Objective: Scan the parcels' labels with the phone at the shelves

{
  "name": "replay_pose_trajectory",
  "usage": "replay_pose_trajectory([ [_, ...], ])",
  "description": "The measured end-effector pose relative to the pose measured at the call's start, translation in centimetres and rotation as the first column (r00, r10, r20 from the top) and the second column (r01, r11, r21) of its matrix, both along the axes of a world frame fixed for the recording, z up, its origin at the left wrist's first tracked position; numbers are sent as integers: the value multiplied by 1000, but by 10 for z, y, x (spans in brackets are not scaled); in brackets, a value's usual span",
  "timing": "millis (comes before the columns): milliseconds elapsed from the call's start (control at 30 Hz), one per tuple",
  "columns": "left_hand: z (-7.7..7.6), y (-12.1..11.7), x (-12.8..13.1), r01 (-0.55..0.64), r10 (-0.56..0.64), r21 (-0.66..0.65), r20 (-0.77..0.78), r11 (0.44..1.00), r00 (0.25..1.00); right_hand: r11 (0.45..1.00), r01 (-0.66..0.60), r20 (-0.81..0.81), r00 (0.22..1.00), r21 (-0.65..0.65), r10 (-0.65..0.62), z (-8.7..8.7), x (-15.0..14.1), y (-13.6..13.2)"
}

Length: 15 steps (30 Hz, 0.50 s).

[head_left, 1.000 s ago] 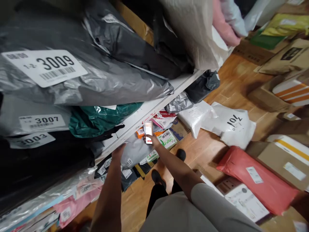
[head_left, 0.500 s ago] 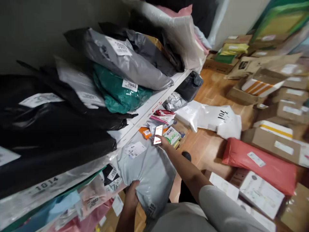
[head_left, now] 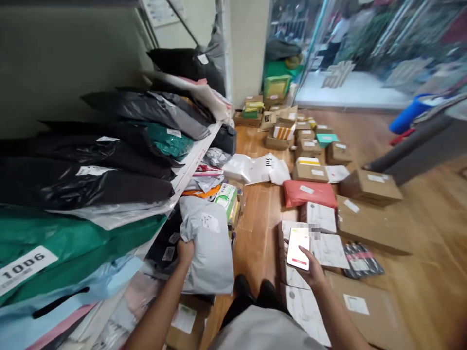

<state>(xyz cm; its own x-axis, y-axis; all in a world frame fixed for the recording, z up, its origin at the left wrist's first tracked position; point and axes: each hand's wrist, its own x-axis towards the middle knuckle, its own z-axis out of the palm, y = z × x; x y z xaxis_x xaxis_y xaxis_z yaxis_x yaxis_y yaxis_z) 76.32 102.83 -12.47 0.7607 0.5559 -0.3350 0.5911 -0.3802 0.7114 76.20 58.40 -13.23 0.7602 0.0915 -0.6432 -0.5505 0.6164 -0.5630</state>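
My left hand (head_left: 185, 253) grips the left edge of a plump grey mailer bag (head_left: 209, 253), which has a white label on its upper face. The bag is held at the shelf's front edge, beside dark labelled bags on the lower level. Off to the right, my right hand (head_left: 311, 266) is closed around a phone (head_left: 298, 249) with a lit screen. The thumb rests on the lower right of the screen. White boxes (head_left: 330, 249) lie on the floor beneath the phone.
A white shelf (head_left: 189, 167) on the left bears black, grey and green parcel bags. Cartons (head_left: 370, 187), a red parcel (head_left: 310, 193) and a white bag (head_left: 270, 168) lie on the wooden floor. Beyond them are a glass door (head_left: 350, 73) and a blue bin (head_left: 408, 114).
The phone has moved right, away from over the grey mailer bag, and now is above the white boxes. My left hand still holds the bag. The view has swung up and right.
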Motion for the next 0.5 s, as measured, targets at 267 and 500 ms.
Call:
replay_pose_trajectory([
  [267,67,-105,-21,524,-484,-161,233,836,844,972,227,-79,972,59,-222,17,-158,-72],
  [500,116,-201,-94,712,-696,-300,179,634,695,990,-38,172,985,134,14,56,-288,-112],
])
